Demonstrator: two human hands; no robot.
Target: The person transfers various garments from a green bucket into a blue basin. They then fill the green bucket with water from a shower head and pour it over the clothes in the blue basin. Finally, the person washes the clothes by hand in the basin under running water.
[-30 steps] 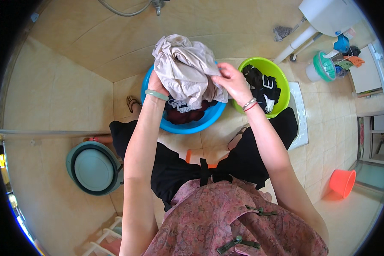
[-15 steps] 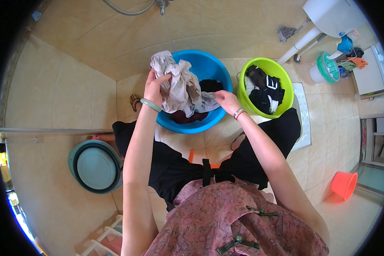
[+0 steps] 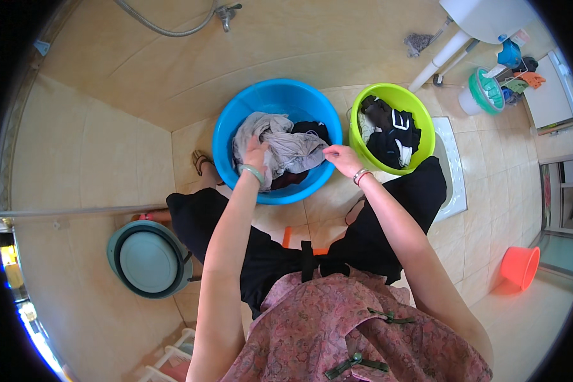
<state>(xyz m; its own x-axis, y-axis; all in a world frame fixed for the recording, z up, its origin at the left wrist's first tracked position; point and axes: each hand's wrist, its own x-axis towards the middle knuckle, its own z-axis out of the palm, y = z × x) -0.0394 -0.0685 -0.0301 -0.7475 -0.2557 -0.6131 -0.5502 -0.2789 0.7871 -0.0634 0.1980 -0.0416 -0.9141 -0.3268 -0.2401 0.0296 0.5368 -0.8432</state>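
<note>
A pale grey garment (image 3: 280,143) lies bunched in the blue basin (image 3: 226,118), over black cloth (image 3: 312,130) and dark red cloth (image 3: 289,181). My left hand (image 3: 255,156), with a pale green bangle at its wrist, is down in the folds on the garment's left side. Its fingers curl into the cloth and their tips are partly hidden. Over the basin's right rim, my right hand (image 3: 344,160) pinches the garment's right end between thumb and fingers.
Right of the basin stands a lime green bucket (image 3: 359,151) of black and white clothes. A white squat toilet pan (image 3: 451,172) is beside it. Grey-green basins (image 3: 148,256) are at the left, a coral bucket (image 3: 519,268) at the right. A tap (image 3: 225,18) juts from the wall.
My left hand has lowered the lifted bulk of the grey garment into the blue basin, moving down and right. My right hand keeps its pinch on the garment's end, nearly in place.
</note>
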